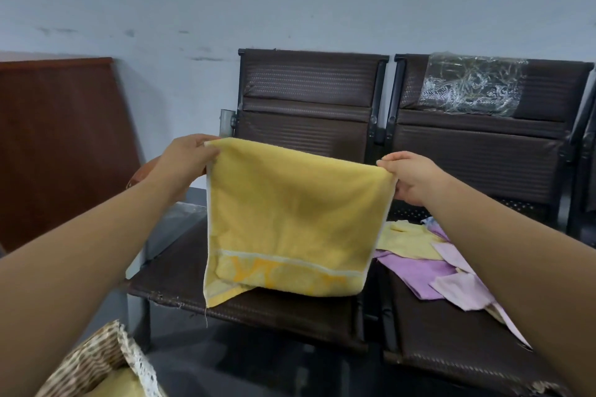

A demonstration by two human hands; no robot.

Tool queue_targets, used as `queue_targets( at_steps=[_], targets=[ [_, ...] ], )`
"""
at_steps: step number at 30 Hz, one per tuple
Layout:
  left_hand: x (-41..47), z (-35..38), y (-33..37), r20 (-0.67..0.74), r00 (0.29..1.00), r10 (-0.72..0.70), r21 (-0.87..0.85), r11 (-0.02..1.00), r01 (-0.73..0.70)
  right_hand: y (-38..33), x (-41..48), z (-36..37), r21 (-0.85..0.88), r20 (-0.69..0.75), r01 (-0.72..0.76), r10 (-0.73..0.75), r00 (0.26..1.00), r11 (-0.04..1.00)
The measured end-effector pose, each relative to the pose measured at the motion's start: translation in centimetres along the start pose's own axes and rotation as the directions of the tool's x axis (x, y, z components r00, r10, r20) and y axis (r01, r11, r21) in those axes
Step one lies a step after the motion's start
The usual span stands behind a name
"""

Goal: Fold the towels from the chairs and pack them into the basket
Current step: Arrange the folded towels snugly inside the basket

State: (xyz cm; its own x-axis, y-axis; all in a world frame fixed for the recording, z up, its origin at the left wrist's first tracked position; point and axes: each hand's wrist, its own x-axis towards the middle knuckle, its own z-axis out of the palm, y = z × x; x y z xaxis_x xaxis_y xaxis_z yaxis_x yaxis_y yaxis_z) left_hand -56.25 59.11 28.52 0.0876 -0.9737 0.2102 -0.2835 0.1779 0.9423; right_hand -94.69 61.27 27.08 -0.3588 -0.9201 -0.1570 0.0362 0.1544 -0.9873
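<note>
Our L hand (187, 156) & R hand (411, 177) fingers pinch yellow terry towel (290, 219) at 9 & 3 o'clock; weak pinch may drop it.

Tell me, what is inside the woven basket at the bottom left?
A piece of yellow cloth, likely a folded towel, shows inside the basket. Anything beneath it is covered, and the left forearm and the picture's edge hide the rest.

towel (290, 219) over left chair (306, 90) | pile (429, 267) on right chair (483, 155) | basket (93, 361) front-left
</note>
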Motion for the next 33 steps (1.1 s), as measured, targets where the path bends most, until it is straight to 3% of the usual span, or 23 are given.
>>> queue_targets(
  at_steps=[2, 5, 7, 9, 10, 14, 18, 21, 26, 33],
  targets=[
    [0.8, 0.3, -0.6, -0.02, 0.999, -0.025, -0.049, 0.999, 0.024, 0.1, 1.3, 0.6, 0.153, 0.044, -0.057, 0.051, 0.998, 0.987],
    [2.8, 0.6, -1.7, -0.069, 0.998, -0.017, 0.168, 0.985, 0.028, -0.1, 2.9, 1.5, 0.181, 0.188, -0.066, 0.032, 0.982, 0.981],
    [4.7, 0.5, -2.1, -0.072, 0.997, 0.026, 0.406, 0.914, 0.005, -0.4, 4.4, 2.3, -0.144, 0.142, 0.108, -0.088, 0.986, 0.984],
    [6.5, 0.5, -1.9, -0.041, 0.994, 0.097, 0.57, 0.82, -0.057, -1.4, 5.8, 3.4, -0.497, 0.049, 0.243, -0.253, 0.966, 0.833],
    [7.2, 0.6, -1.6, -0.041, 0.99, 0.135, 0.595, 0.8, -0.084, -2.1, 6.3, 3.9, -0.563, 0.008, 0.27, -0.321, 0.947, 0.781],
    [9.6, 0.4, 0.8, -0.185, 0.947, 0.261, 0.395, 0.903, -0.171, -6.7, 8.0, 5.6, -0.499, -0.118, 0.411, -0.529, 0.84, 0.763],
    [10.6, -0.8, 2.3, -0.263, 0.919, 0.293, 0.242, 0.942, -0.231, -9.2, 8.0, 5.7, -0.439, -0.158, 0.503, -0.616, 0.772, 0.744],
    [9.5, -1.0, 1.6, -0.223, 0.942, 0.252, 0.22, 0.954, -0.203, -7.4, 7.6, 5.2, -0.443, -0.169, 0.483, -0.599, 0.783, 0.756],
    [5.3, -0.3, -2.1, -0.087, 0.981, 0.174, 0.446, 0.887, -0.118, 0.0, 5.2, 3.7, -0.516, -0.139, 0.386, -0.519, 0.843, 0.765],
    [-2.7, 0.5, -12.0, 0.172, 0.983, -0.065, 0.698, 0.712, -0.075, 13.6, 1.0, 0.8, -0.715, 0.128, 0.294, -0.294, 0.947, 0.635]
  ],
)
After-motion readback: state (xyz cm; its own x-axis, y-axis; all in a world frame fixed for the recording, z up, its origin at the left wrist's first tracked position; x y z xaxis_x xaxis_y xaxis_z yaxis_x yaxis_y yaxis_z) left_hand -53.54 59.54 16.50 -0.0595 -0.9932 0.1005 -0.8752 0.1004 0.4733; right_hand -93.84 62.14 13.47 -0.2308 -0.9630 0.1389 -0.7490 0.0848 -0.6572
